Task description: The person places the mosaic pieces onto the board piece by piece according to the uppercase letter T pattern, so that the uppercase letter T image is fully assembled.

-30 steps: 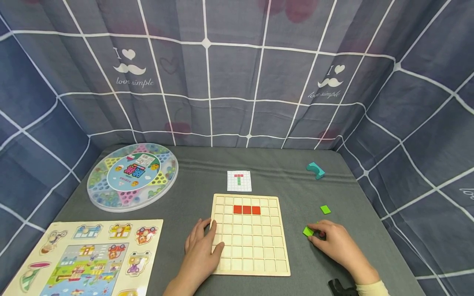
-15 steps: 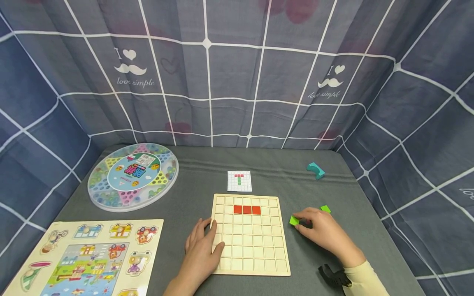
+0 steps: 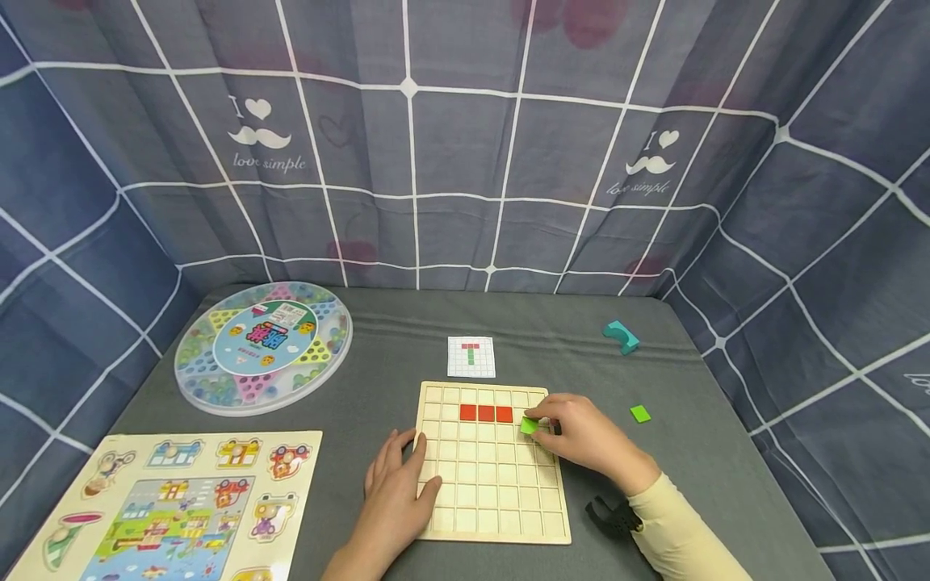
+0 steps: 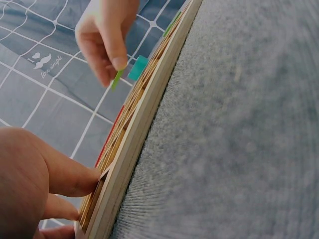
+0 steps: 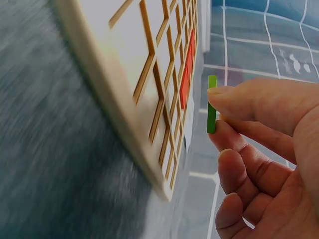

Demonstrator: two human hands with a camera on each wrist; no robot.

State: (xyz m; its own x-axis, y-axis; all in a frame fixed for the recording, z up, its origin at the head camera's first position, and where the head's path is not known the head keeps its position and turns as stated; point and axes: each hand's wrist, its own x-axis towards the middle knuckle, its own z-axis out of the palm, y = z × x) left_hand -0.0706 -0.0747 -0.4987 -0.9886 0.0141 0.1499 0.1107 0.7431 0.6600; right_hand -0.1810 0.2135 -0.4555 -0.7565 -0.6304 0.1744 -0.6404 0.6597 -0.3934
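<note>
A white-gridded curtain (image 3: 465, 161) backs the grey tabletop (image 3: 392, 339). On the wooden board (image 3: 485, 496), three red tiles (image 3: 486, 414) sit in a row, matching the pattern card (image 3: 471, 369)'s red bar, so that part looks done. The right hand (image 3: 592, 436)'s grip pinches a green tile (image 3: 529, 425) above the board's right side; the left hand (image 3: 395, 492) rests loosely spread at its left edge. The green stem seems left to lay; a second green tile (image 3: 640, 414) lies to the right.
</note>
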